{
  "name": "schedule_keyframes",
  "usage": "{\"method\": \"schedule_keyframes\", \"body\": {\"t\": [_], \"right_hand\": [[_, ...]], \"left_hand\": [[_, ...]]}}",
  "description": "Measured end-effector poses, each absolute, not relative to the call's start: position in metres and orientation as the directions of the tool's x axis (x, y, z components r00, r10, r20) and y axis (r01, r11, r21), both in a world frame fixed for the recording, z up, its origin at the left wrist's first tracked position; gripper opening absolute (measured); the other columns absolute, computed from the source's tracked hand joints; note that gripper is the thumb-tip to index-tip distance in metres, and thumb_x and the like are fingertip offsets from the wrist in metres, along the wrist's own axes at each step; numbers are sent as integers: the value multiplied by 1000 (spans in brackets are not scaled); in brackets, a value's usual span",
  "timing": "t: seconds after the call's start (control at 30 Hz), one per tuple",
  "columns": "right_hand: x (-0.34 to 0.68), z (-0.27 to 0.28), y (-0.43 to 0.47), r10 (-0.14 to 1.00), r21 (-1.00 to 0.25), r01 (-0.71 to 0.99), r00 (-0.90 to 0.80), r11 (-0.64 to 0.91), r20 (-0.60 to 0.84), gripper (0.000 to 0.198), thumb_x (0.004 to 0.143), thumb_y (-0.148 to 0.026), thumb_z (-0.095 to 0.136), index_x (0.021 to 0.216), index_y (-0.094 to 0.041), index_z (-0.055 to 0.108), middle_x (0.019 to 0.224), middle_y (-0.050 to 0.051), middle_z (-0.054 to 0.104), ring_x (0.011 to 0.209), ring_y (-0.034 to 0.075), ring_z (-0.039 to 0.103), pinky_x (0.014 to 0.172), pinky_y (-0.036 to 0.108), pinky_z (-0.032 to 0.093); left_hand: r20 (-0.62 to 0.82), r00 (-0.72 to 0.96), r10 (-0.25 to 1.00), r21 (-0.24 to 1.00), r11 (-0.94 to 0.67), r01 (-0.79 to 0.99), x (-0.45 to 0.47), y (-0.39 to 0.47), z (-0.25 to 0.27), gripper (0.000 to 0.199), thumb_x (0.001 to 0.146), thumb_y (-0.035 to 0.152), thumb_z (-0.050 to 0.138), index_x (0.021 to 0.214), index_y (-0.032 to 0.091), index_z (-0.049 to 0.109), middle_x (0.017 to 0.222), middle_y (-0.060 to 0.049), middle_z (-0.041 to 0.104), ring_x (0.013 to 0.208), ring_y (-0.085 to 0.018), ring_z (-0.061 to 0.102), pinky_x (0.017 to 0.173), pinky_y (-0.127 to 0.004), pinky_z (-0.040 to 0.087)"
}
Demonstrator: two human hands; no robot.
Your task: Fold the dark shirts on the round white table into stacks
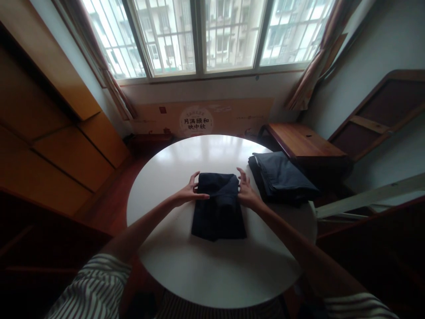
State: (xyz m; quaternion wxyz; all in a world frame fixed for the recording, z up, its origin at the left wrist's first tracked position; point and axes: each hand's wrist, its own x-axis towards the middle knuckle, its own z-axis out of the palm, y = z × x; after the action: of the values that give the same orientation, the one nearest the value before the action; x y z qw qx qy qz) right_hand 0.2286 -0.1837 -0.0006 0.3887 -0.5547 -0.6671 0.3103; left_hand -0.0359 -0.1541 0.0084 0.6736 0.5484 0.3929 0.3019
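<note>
Dark folded garment (219,217): lying mid-way on round white counter (162,177) | left hand (188,193): grip half open, thumb over garment's left edge, cannot tell if pinching | right hand (247,193): grip loosely curled at right edge, hold unclear | folded dark stack (282,170): counter's right side | barred window (229,40): beyond
</note>
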Motion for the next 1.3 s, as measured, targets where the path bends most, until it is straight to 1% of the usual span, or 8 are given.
{"method": "schedule_keyframes", "body": {"t": [0.13, 0.33, 0.5, 0.63, 0.7, 0.8, 1.07, 1.3], "right_hand": [[233, 22, -163, 935, -569, 742, -275, 355, 224, 63, 67, -25, 70, 129, -23, 58, 147, 16, 34, 138, 40, 30, 110, 57, 29], [204, 35, -120, 930, -833, 516, -368, 202, -2, 51, 75, -28, 66, 123, -15, 56, 115, 11, 64, 98, 26, 63, 86, 39, 52], [188, 33, -119, 929, -602, 712, -220, 360, 296, 42, 88, -22, 54, 128, -10, 55, 130, 19, 60, 120, 29, 56, 105, 46, 42], [184, 21, -150, 860, -350, 818, -304, 457, 410, 48, 96, -25, 42, 140, -7, 49, 146, 21, 48, 137, 33, 42, 115, 55, 26], [182, 10, -172, 844, -245, 831, -402, 499, 354, 60, 96, -35, 46, 148, -6, 39, 157, 21, 33, 146, 36, 26, 117, 58, 20], [181, -8, -209, 826, -174, 813, -517, 556, 224, 66, 97, -43, 48, 154, -13, 33, 163, 15, 19, 150, 36, 11, 118, 61, 12], [194, -9, -262, 760, -303, 717, -649, 628, 39, 69, 99, -57, 37, 156, -20, 28, 162, 14, 19, 150, 32, 14, 119, 58, 10], [177, -3, -272, 693, -375, 630, -719, 679, 48, 83, 90, -70, 45, 155, -20, 31, 162, 21, 16, 150, 38, 12, 117, 62, 7]], "left_hand": [[-159, 538, 828, 979, 203, -23, -36, -155, 8, 126, 62, 29, 92, 156, 37, 8, 146, -19, 46, 121, -33, 59, 100, -51, 48], [-155, 513, 845, 988, 122, 98, -30, -152, 3, 102, 54, 31, 95, 142, 26, 45, 132, -14, 58, 118, -32, 59, 99, -46, 50], [-206, 151, 967, 975, 189, 121, -17, -148, -7, 96, 72, 51, 82, 146, 17, 30, 121, -17, 62, 110, -30, 64, 93, -44, 53], [172, 1, 985, 876, -154, 458, -10, -130, -7, 74, 84, 42, 71, 144, 18, 35, 138, -18, 49, 125, -29, 54, 105, -44, 45], [333, 92, 939, 704, -312, 637, -7, -114, -6, 60, 89, 34, 66, 142, 19, 42, 143, -16, 46, 132, -27, 48, 111, -43, 39], [236, 245, 940, 493, -333, 804, -6, -91, -8, 40, 93, 28, 58, 132, 20, 54, 134, -13, 56, 130, -26, 48, 113, -44, 36], [262, 456, 851, 301, -520, 799, 24, -97, 16, 41, 93, 11, 41, 128, 21, 59, 132, -11, 58, 123, -27, 52, 108, -45, 37], [109, 699, 707, 222, -702, 676, 80, -100, -2, 43, 98, 52, 42, 122, 20, 59, 125, -16, 57, 120, -35, 49, 102, -51, 36]]}}
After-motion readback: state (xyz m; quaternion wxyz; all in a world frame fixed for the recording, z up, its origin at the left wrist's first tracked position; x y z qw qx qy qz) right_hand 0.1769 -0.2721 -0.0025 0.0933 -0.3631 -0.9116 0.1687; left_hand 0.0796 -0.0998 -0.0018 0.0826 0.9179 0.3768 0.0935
